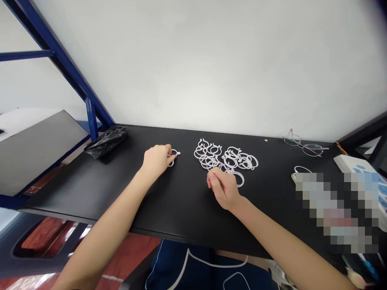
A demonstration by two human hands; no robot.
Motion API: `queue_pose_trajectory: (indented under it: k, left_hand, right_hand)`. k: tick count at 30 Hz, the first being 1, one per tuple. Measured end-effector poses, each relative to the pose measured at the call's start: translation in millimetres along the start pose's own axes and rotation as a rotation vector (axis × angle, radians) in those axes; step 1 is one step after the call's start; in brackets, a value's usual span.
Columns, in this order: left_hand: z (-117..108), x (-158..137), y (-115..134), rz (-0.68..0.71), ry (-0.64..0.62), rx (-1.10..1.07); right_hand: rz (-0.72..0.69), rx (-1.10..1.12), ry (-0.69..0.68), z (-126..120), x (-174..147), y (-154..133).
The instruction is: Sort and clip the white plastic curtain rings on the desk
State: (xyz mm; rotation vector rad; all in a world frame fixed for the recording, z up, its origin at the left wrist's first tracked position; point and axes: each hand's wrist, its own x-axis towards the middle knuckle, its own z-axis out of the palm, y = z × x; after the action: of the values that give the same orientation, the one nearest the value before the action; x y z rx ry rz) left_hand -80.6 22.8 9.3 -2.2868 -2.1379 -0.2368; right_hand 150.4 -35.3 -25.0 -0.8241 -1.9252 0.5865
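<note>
My left hand [157,160] is closed on a white plastic ring [173,152] over the black desk; part of the ring shows past the fingers, with a small knob at its right. To the right lies a loose pile of similar white rings [214,151], thin and round, several with an open gap and knobbed ends. My right hand [223,187] is curled into a fist at the pile's front edge. Its fingers hide whatever may be inside. One ring [242,180] lies just beside that hand, partly covered by it.
A crumpled black plastic bag [107,141] sits at the desk's [181,209] far left. Eyeglasses [305,146] rest at the back right, near a blurred-out object [332,209] and a white box [356,171]. A white wall rises behind; a blue metal frame [66,68] stands left.
</note>
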Motion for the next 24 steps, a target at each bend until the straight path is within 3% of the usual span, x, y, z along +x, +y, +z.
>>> queue_pose_trajectory:
  k: [11, 15, 19, 24]
  left_hand:
    - [1.0, -1.4, 0.2, 0.018, 0.05, -0.002]
    - [1.8, -2.1, 1.5, 0.059, 0.125, -0.06]
    - [7.0, -4.8, 9.5, 0.224, 0.224, -0.224]
    - [22.8, -12.7, 25.8, 0.502, 0.151, -0.316]
  right_hand:
    - [0.005, -0.065, 0.017, 0.8, 1.9, 0.7]
    - [0.014, -0.118, 0.066, 3.9, 5.9, 0.8]
    - [-0.011, -0.124, 0.075, 7.2, 7.4, 3.2]
    - [-0.063, -0.302, 0.041, 7.1, 8.5, 8.0]
